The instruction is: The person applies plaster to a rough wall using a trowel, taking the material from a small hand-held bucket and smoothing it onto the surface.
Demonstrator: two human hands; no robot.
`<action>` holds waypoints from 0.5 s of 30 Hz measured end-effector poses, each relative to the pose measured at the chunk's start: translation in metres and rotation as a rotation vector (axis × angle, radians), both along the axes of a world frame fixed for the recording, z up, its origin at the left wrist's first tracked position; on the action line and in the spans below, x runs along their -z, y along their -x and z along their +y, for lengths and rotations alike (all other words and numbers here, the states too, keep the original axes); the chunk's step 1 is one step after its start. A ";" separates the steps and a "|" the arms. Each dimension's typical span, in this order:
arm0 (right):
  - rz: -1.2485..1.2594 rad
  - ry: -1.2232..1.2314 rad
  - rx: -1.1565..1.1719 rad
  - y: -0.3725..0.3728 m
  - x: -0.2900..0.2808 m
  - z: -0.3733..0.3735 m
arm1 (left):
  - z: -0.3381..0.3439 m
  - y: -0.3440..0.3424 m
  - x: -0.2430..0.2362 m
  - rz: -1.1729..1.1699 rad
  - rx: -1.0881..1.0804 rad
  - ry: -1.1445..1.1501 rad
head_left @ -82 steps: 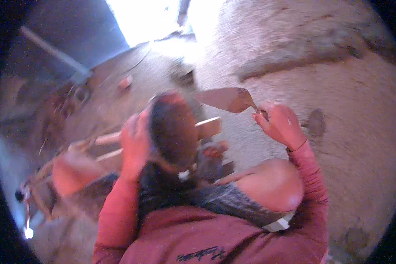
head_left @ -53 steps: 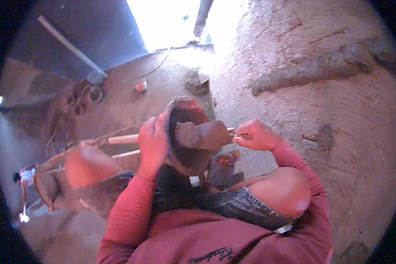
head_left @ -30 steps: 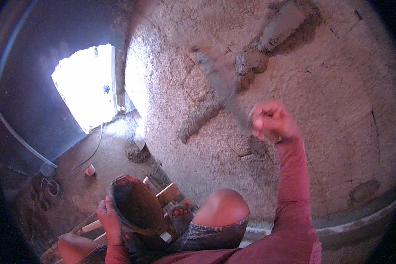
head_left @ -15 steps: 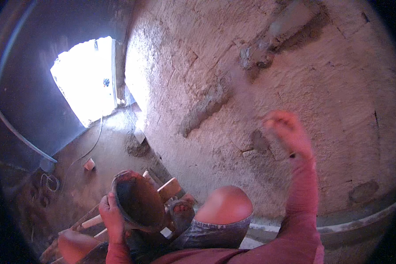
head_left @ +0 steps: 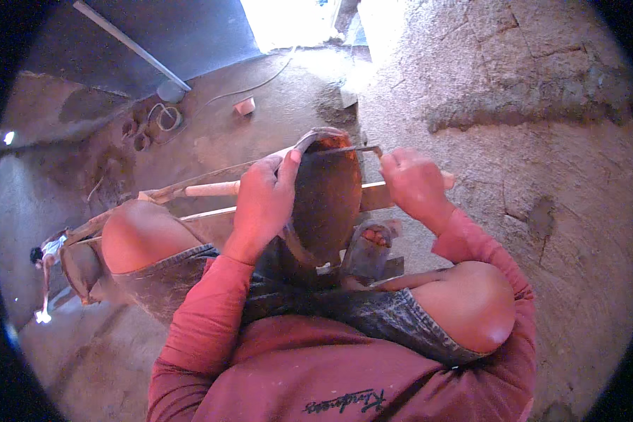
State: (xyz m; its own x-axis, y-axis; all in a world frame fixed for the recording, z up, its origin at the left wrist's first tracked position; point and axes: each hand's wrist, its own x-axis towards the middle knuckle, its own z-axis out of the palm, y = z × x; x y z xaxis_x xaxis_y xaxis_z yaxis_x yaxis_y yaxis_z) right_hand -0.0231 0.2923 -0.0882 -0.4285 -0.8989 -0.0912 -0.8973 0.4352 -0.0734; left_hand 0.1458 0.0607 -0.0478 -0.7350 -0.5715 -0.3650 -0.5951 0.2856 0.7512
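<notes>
A dark, round bucket [head_left: 327, 204] sits tilted between my knees, its worn rim turned up toward me. My left hand [head_left: 266, 200] is closed over the bucket's near-left rim, thumb on top. Beyond the opposite rim, my right hand [head_left: 416, 184] is closed round the handle of a trowel [head_left: 344, 149]. The trowel's thin grey blade, seen almost edge-on, reaches across the top of the bucket's mouth. Reddish-brown residue shows inside near the rim. Most of the trowel's handle is hidden in my fingers, and the bucket's bottom is too dark to make out.
Wooden ladder-like bars [head_left: 211, 190] run beneath my legs, with my sandalled foot [head_left: 369, 246] beside the bucket. A rough plastered wall [head_left: 485, 176] rises on the right, bearing a raised mortar band [head_left: 534, 105]. A small pinkish container [head_left: 245, 106] stands below. Another person [head_left: 51, 250] is far left.
My view has swung left. My right hand has come down from in front of the wall to the bucket, with the trowel now over its mouth. My left hand still grips the rim.
</notes>
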 end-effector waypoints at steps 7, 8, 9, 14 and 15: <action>-0.327 -0.078 -0.272 -0.009 -0.023 0.002 | -0.001 -0.005 0.000 -0.079 -0.016 0.020; -0.406 -0.122 -0.265 -0.010 -0.029 0.003 | 0.002 -0.005 0.002 -0.044 -0.024 0.011; -0.473 -0.163 -0.255 -0.008 -0.033 0.003 | 0.004 -0.001 0.003 0.005 -0.030 0.006; -0.150 -0.307 -0.091 0.008 -0.036 -0.008 | 0.013 0.005 0.003 0.104 -0.016 0.000; -0.061 -0.274 -0.060 0.012 -0.046 -0.010 | 0.013 0.004 0.005 0.112 -0.024 0.012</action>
